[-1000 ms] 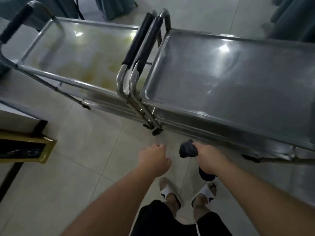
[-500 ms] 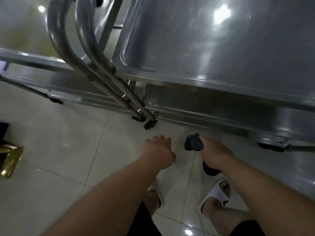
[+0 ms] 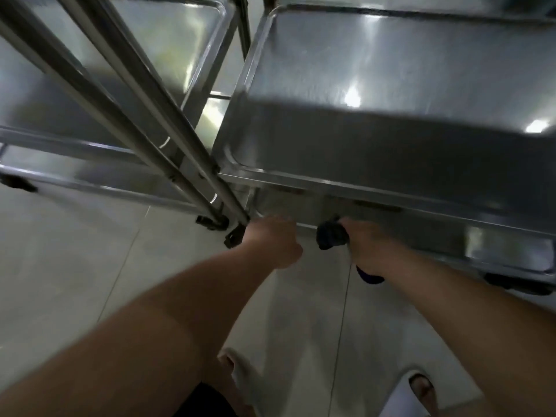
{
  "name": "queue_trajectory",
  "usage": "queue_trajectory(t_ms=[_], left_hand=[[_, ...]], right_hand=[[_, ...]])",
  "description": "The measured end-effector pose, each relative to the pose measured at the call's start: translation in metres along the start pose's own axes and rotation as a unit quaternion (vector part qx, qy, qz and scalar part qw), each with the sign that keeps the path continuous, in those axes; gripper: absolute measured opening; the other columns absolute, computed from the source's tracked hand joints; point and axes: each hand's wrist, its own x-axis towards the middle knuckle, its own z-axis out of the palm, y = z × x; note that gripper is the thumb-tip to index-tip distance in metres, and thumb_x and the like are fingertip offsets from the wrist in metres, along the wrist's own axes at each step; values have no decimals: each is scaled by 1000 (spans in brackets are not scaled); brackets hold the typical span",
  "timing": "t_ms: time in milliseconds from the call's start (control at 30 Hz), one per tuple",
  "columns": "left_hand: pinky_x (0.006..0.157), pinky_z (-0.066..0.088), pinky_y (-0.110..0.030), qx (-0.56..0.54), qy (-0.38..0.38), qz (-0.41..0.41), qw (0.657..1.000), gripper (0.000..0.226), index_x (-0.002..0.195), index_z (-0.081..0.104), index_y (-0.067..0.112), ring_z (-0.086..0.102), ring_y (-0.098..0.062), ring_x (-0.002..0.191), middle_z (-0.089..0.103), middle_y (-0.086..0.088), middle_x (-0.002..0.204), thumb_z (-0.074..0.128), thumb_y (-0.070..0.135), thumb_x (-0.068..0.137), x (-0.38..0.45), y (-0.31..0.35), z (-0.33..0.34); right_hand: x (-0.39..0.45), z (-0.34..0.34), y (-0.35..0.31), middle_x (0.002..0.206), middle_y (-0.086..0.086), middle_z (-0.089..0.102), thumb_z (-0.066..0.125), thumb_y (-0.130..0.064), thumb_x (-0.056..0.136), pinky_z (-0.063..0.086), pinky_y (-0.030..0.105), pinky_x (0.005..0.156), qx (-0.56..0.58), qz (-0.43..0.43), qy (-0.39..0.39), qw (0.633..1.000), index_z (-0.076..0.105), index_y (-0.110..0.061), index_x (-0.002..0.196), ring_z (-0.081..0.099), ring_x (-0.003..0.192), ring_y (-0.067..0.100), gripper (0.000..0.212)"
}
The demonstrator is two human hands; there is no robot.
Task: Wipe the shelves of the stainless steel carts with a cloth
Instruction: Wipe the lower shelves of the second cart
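Two stainless steel carts stand side by side. The right cart's lower shelf fills the upper right, with the bottom shelf's front rim beneath it. The left cart's shelf lies at the upper left. My right hand is shut on a bunched dark cloth and sits at the front edge of the right cart's bottom shelf. My left hand is loosely curled just left of it, near the cart's corner, with nothing seen in it. The picture is blurred by motion.
Slanted handle tubes of both carts run down to black feet beside my left hand. A caster sits at the right. Pale floor tiles spread below. My sandalled feet stand at the bottom.
My head has dropped low and close to the carts, so the lower shelves now fill the view. Both hands have moved forward to the right cart's bottom shelf edge.
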Motion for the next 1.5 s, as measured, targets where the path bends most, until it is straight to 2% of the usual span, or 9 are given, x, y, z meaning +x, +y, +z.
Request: queue_trajectory(t_ms=[267,467,667,800,1000,1100,1233,1400,1500], left_hand=[[99,49,-51,12,82,39,996,59,144,52,24,57,-34,131,59,-7,140,55,59,97,81,-24,45],[91,52,-46,23,125,56,990,58,142,55,27,62,-31,123,60,-4,134,54,60,94,104,-47,66],[96,57,-47,-18,125,48,991,55,140,58,25,62,-32,125,63,-3,135,54,56,96,100,-83,100],[89,50,-31,-121,111,-5,986,46,139,62,28,66,-29,119,64,-3,133,60,52,100,108,-111,128],[73,51,-27,-212,101,-45,971,29,107,77,23,72,-21,94,74,4,100,59,45,101,107,-156,142],[66,49,-26,-231,118,-81,962,40,101,76,22,72,-20,89,75,4,91,61,59,93,107,-175,139],[66,51,-20,-402,196,-75,891,39,119,65,45,70,2,86,74,19,93,73,61,85,115,-174,131],[73,56,-17,-597,309,-21,740,50,112,73,39,71,4,87,77,13,100,78,62,68,131,-148,119],[83,58,-23,-605,362,4,709,26,94,77,33,71,-6,89,77,-2,97,75,50,75,135,-143,116]], right_hand=[[68,30,5,131,13,63,42,-6,102,57,50,89,-33,-42,225,973,47,-15,146,65,111,34,45],[150,39,-12,140,18,54,42,-6,106,41,46,110,-15,-14,239,971,43,-7,148,53,128,38,42],[194,48,-30,123,12,62,57,-7,94,47,46,78,-23,-20,361,932,42,-20,147,63,109,37,57],[220,50,-52,111,11,64,59,-9,94,39,41,68,-26,-76,408,910,46,-16,140,64,96,32,48],[254,77,-93,117,10,60,53,-18,100,45,43,78,44,-147,310,938,49,-20,138,59,104,30,39],[266,100,-109,150,12,51,45,-43,102,40,48,110,91,-157,168,969,40,-31,154,47,137,37,54],[277,128,-108,173,-11,5,17,-46,111,-7,39,127,43,-214,132,967,23,-35,164,-4,159,13,55],[262,146,-73,173,-16,1,14,-53,108,-6,39,128,-79,-237,173,953,12,-36,165,-8,158,9,60],[243,148,-31,172,-18,-3,11,-64,102,-5,39,128,-132,-214,183,951,7,-36,166,-11,158,8,70]])
